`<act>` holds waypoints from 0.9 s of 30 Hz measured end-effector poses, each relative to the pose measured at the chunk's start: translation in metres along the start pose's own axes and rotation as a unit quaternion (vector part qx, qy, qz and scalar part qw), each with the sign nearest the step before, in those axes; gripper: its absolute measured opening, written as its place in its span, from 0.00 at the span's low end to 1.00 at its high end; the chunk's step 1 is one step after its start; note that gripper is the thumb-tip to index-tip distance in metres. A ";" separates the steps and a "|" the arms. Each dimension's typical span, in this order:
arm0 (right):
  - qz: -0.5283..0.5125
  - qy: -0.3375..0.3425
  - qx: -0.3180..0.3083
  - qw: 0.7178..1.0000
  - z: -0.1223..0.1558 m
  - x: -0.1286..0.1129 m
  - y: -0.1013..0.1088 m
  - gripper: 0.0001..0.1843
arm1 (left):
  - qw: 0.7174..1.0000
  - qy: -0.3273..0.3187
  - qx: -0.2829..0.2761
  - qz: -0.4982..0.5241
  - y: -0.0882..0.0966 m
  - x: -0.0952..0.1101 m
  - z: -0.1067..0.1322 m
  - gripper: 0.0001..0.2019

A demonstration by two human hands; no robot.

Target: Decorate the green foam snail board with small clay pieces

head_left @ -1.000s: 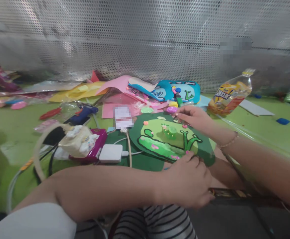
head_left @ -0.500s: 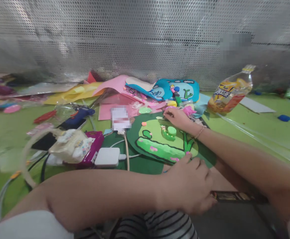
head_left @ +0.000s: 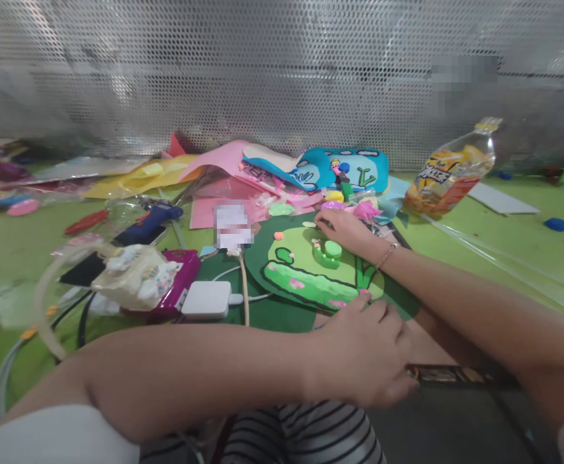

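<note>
A green felt craft piece (head_left: 305, 274) with light-green shapes and small pink dots lies on the green table in front of me. My left hand (head_left: 366, 351) rests on its near edge, fingers curled and pressing it down. My right hand (head_left: 342, 229) reaches to its far edge, fingertips pinched at a small pale piece there; what they hold is too small to name. A bracelet shows on my right wrist.
A white charger block (head_left: 205, 299) with cables, a magenta case (head_left: 180, 290) and a cream toy lie to the left. A blue glue gun (head_left: 153, 219), pink and yellow foam sheets, a blue felt picture (head_left: 354, 171) and a tilted drink bottle (head_left: 450, 171) crowd the back. Perforated metal wall behind.
My right hand has moved from the craft's right side forward to its far edge and lowered there. My left hand has stayed on the near edge.
</note>
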State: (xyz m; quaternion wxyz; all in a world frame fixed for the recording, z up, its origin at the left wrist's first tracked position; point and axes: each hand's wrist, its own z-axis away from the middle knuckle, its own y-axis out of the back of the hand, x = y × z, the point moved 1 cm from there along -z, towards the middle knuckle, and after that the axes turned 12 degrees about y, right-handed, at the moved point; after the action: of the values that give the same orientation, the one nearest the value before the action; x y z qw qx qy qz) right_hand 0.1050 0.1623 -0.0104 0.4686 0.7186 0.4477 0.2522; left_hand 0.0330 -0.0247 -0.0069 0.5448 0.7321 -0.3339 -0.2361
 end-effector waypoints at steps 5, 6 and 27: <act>-0.005 -0.003 0.008 1.000 0.001 0.000 0.001 0.11 | 1.000 0.001 -0.005 0.002 0.000 0.000 0.000 0.23; -0.004 -0.004 0.013 1.000 0.001 0.000 0.001 0.11 | 1.000 -0.001 -0.004 0.002 0.001 0.000 0.001 0.23; -0.017 0.017 0.041 0.999 0.003 0.010 -0.005 0.11 | 1.000 -0.001 -0.009 -0.003 0.000 -0.001 0.000 0.23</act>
State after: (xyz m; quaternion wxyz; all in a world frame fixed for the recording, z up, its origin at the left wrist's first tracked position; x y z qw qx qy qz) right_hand 0.1102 0.1702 -0.0167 0.4350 0.7254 0.4777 0.2375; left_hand 0.0329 -0.0240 -0.0071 0.5507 0.7278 -0.3297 -0.2414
